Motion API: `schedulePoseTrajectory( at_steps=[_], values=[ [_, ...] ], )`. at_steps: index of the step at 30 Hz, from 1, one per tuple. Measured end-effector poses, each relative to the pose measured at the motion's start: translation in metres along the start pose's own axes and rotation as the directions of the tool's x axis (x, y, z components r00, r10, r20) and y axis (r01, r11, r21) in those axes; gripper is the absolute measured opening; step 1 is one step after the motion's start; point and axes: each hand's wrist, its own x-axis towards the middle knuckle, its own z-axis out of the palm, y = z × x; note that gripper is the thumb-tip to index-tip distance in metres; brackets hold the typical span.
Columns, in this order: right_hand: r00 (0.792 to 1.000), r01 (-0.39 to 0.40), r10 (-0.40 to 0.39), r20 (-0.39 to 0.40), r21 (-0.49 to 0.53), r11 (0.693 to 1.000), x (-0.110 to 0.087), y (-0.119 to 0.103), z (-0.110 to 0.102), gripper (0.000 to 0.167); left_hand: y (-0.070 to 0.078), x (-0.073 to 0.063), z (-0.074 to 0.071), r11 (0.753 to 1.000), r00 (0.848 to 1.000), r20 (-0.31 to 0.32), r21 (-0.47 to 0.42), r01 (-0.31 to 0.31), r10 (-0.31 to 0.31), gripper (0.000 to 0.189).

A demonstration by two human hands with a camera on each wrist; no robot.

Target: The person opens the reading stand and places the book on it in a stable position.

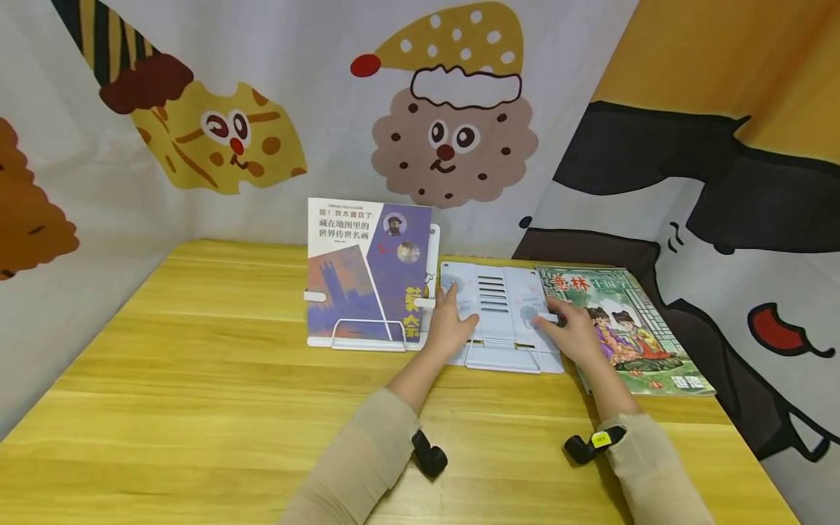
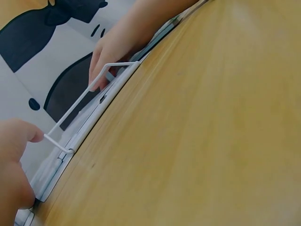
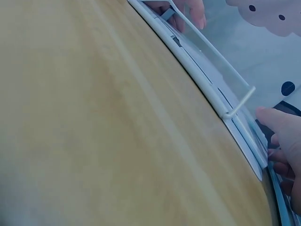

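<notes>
A white book stand (image 1: 492, 284) with slots down its middle leans back on the table, its wire page holder (image 1: 504, 367) folded out in front. My left hand (image 1: 449, 324) rests at its left side, thumb and fingers spread over the front face. On the opposite edge my right hand (image 1: 576, 334) holds the side of the stand at a small grey clip (image 2: 110, 75), thumb in front. In the right wrist view, the fingers (image 3: 278, 157) of that hand bend at the stand's edge. Another grey clip (image 3: 167, 14) lies by my left hand.
Left of it, a purple-and-white book (image 1: 354, 270) stands held on a second white stand (image 1: 321, 341). A green illustrated magazine (image 1: 656, 372) lies to the right, partly under my right arm. Behind the wooden table (image 1: 197, 408) hangs a cartoon-printed curtain (image 1: 328, 44).
</notes>
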Motion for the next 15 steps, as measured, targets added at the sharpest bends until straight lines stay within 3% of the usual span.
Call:
schedulePoseTrajectory(
  at_steps=[8,15],
  values=[
    [0.998,-0.039,0.044,0.049,-0.099,0.994,0.0041,-0.0028,0.0020,0.068,-0.0007,0.0002,0.0015,0.999,1.000,0.003,0.046,-0.005,0.005,0.075],
    [0.996,-0.053,0.056,0.076,-0.038,0.998,0.0028,-0.0032,0.0011,0.068,0.0002,-0.0010,0.0009,0.999,0.999,-0.027,0.024,-0.047,0.047,0.072]
  ],
)
